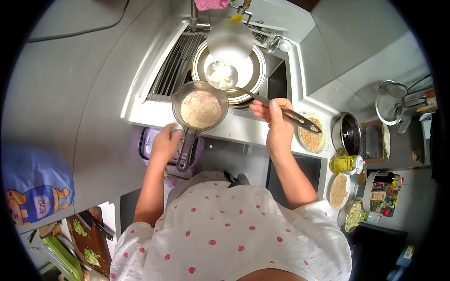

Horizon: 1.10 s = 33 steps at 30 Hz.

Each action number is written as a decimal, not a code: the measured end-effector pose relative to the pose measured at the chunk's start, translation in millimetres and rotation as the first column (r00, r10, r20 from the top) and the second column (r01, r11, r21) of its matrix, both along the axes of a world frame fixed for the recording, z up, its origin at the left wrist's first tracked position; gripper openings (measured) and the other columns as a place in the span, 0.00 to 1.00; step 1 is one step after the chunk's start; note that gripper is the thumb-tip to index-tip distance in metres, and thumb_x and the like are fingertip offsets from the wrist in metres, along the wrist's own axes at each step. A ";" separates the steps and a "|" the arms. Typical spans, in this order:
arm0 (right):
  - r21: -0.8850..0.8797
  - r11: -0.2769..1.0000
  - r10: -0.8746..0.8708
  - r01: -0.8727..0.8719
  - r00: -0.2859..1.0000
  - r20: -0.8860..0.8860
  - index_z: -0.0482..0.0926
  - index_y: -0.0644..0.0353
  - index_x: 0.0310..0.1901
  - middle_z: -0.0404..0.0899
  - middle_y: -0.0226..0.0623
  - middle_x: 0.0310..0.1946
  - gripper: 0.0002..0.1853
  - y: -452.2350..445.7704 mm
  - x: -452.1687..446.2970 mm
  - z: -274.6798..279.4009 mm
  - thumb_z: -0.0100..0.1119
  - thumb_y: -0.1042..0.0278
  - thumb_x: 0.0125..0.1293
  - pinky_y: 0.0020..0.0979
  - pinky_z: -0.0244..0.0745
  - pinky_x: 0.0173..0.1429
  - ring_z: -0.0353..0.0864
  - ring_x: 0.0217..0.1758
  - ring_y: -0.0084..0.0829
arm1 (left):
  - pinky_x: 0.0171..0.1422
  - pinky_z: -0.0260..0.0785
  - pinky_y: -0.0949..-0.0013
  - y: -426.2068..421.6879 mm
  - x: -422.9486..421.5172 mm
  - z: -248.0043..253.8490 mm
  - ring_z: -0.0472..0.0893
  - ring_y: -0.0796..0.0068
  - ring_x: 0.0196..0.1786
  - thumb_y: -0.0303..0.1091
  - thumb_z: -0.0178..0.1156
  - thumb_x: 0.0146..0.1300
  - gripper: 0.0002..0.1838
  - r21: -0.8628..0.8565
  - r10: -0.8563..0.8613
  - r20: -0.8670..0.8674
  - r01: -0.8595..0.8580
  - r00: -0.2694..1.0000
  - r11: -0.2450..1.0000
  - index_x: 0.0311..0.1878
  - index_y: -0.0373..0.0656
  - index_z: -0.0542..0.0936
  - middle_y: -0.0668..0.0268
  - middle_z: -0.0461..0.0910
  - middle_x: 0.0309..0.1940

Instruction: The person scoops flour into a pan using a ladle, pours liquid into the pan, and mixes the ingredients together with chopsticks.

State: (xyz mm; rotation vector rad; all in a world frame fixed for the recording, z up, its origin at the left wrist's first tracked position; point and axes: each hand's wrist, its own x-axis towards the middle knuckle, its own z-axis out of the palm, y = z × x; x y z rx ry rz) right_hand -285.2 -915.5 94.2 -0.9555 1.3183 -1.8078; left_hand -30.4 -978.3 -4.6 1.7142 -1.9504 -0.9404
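My right hand (276, 124) is closed around the dark handle of a ladle (253, 95). The ladle's bowl, heaped with white powder (221, 74), is above a wide metal pot (198, 63) in the sink. A grey water scoop (179, 111) full of pale, flour-like powder (200, 108) stands at the sink's front edge, its handle jutting toward me. Beside that handle is my left hand (165, 144), fingers slightly bent and apart, not wrapped round it. Whether its fingertips touch the scoop is hard to tell.
A drying rack (169, 70) covers the sink's left side. On the right counter are a bowl of brown grains (311, 135), a dark metal bowl (348, 133) and an oil jar (342, 164). Lower left, a cutting board (89, 234) carries a knife (96, 225) and chopped greens.
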 end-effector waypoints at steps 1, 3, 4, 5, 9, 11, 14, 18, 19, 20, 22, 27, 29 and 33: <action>-0.010 1.000 -0.008 0.008 1.000 -0.006 0.66 0.64 0.35 0.77 0.45 0.32 0.10 -2.4 2.3 -1.0 0.49 0.66 0.66 0.27 0.75 0.41 0.80 0.36 0.30 | 0.37 0.69 0.73 -4.0 -5.0 6.2 0.77 0.76 0.31 0.39 0.53 0.61 0.17 -0.006 -0.003 -0.001 0.003 1.000 1.000 0.46 0.34 0.75 0.60 0.79 0.28; -0.020 1.000 -0.004 0.005 0.999 0.053 0.66 0.64 0.36 0.77 0.45 0.33 0.08 -9.0 7.7 -3.8 0.50 0.67 0.66 0.26 0.74 0.42 0.79 0.38 0.30 | 0.38 0.68 0.73 -11.6 -24.2 28.4 0.76 0.78 0.31 0.40 0.53 0.60 0.17 -0.022 0.135 -0.433 -0.160 0.891 0.987 0.45 0.35 0.76 0.62 0.78 0.26; -0.016 1.000 -0.002 0.003 0.999 0.055 0.66 0.64 0.36 0.77 0.45 0.33 0.08 -13.6 10.5 -4.4 0.50 0.67 0.66 0.26 0.74 0.42 0.79 0.38 0.30 | 0.38 0.68 0.74 -16.2 -39.1 41.1 0.75 0.78 0.32 0.42 0.51 0.62 0.18 0.047 0.088 -0.505 -0.074 0.859 0.996 0.43 0.36 0.76 0.63 0.77 0.26; -0.025 1.000 0.012 -0.010 0.997 0.071 0.66 0.63 0.37 0.77 0.44 0.33 0.08 -19.3 13.4 -5.2 0.51 0.68 0.66 0.26 0.73 0.44 0.78 0.39 0.29 | 0.38 0.68 0.74 -19.7 -59.0 52.1 0.75 0.77 0.32 0.43 0.50 0.63 0.18 0.165 0.079 -0.587 0.023 0.805 0.986 0.45 0.37 0.76 0.64 0.77 0.28; -0.053 0.991 0.126 -0.124 0.991 0.040 0.64 0.62 0.37 0.77 0.44 0.36 0.09 -39.8 16.5 -18.5 0.52 0.69 0.65 0.24 0.71 0.48 0.77 0.41 0.25 | 0.40 0.68 0.75 -53.7 -125.5 56.1 0.76 0.76 0.34 0.44 0.47 0.65 0.20 0.367 0.080 -0.727 0.288 0.682 0.885 0.44 0.35 0.76 0.62 0.78 0.33; -0.075 0.982 0.181 -0.174 0.978 0.104 0.65 0.62 0.39 0.76 0.41 0.38 0.09 -52.3 14.2 -23.3 0.53 0.69 0.64 0.24 0.70 0.48 0.76 0.40 0.23 | 0.41 0.69 0.73 -68.5 -149.9 50.8 0.76 0.73 0.35 0.40 0.48 0.65 0.17 0.443 0.302 -0.883 0.428 0.358 0.788 0.40 0.33 0.75 0.60 0.78 0.33; -0.151 0.961 0.240 -0.233 0.970 0.031 0.68 0.59 0.41 0.74 0.29 0.34 0.09 -71.1 -1.1 -36.5 0.56 0.76 0.61 0.20 0.67 0.45 0.74 0.38 0.22 | 0.43 0.71 0.68 -92.0 -179.5 42.0 0.77 0.70 0.36 0.36 0.48 0.64 0.13 0.573 0.496 -0.814 0.281 0.302 0.770 0.37 0.34 0.74 0.58 0.77 0.32; 0.087 0.924 0.379 -0.373 0.856 -0.350 0.70 0.62 0.43 0.74 0.35 0.42 0.08 -91.6 -45.2 -39.0 0.53 0.75 0.63 0.27 0.69 0.53 0.75 0.46 0.24 | 0.40 0.73 0.67 -115.8 -198.0 45.5 0.78 0.68 0.35 0.32 0.48 0.63 0.09 0.658 0.602 -0.752 0.267 0.269 0.704 0.37 0.34 0.73 0.57 0.77 0.31; 0.082 0.899 0.428 -0.430 0.823 -0.374 0.71 0.62 0.44 0.75 0.35 0.42 0.09 -98.3 -55.1 -45.9 0.52 0.78 0.61 0.26 0.70 0.51 0.75 0.44 0.24 | 0.38 0.73 0.66 -122.3 -197.9 40.7 0.78 0.66 0.33 0.31 0.48 0.63 0.09 0.668 0.607 -0.742 0.238 0.284 0.705 0.38 0.34 0.72 0.56 0.77 0.30; 0.080 0.869 0.477 -0.488 0.784 -0.398 0.71 0.62 0.46 0.75 0.35 0.41 0.11 -105.3 -64.3 -52.8 0.51 0.80 0.60 0.25 0.70 0.49 0.76 0.42 0.24 | 0.35 0.72 0.65 -128.3 -196.7 35.4 0.78 0.64 0.31 0.31 0.47 0.63 0.10 0.677 0.614 -0.731 0.208 0.296 0.706 0.39 0.33 0.72 0.55 0.77 0.30; 0.091 0.822 0.545 -0.562 0.730 -0.412 0.72 0.63 0.47 0.75 0.35 0.41 0.13 -115.8 -76.6 -44.5 0.50 0.82 0.59 0.24 0.71 0.47 0.77 0.40 0.24 | 0.30 0.70 0.66 -134.4 -196.2 29.9 0.77 0.63 0.26 0.31 0.45 0.63 0.10 0.706 0.657 -0.695 0.106 0.290 0.700 0.40 0.33 0.71 0.57 0.76 0.25; 0.346 0.833 0.512 -0.432 0.838 -0.186 0.73 0.65 0.47 0.78 0.39 0.35 0.15 -150.7 -106.9 -38.9 0.44 0.83 0.57 0.23 0.73 0.37 0.80 0.34 0.25 | 0.21 0.61 0.75 -120.2 -173.3 53.8 0.70 0.73 0.19 0.32 0.44 0.64 0.10 0.704 0.652 -0.674 0.034 0.348 0.710 0.39 0.34 0.70 0.67 0.66 0.14; 0.390 0.806 0.531 -0.445 0.835 -0.143 0.73 0.66 0.46 0.78 0.38 0.34 0.14 -165.3 -109.9 -46.6 0.44 0.80 0.59 0.22 0.72 0.37 0.79 0.33 0.24 | 0.19 0.61 0.74 -110.3 -156.8 53.8 0.68 0.74 0.17 0.32 0.43 0.65 0.11 0.647 0.567 -0.719 0.089 0.402 0.757 0.41 0.33 0.70 0.68 0.65 0.14; 0.455 0.764 0.555 -0.458 0.826 -0.100 0.74 0.68 0.44 0.79 0.37 0.33 0.11 -177.2 -97.8 -58.2 0.47 0.73 0.62 0.20 0.71 0.36 0.78 0.32 0.23 | 0.18 0.60 0.75 -92.3 -127.7 57.8 0.64 0.79 0.13 0.35 0.39 0.67 0.16 0.611 0.484 -0.724 0.131 0.492 0.781 0.44 0.31 0.71 0.72 0.63 0.12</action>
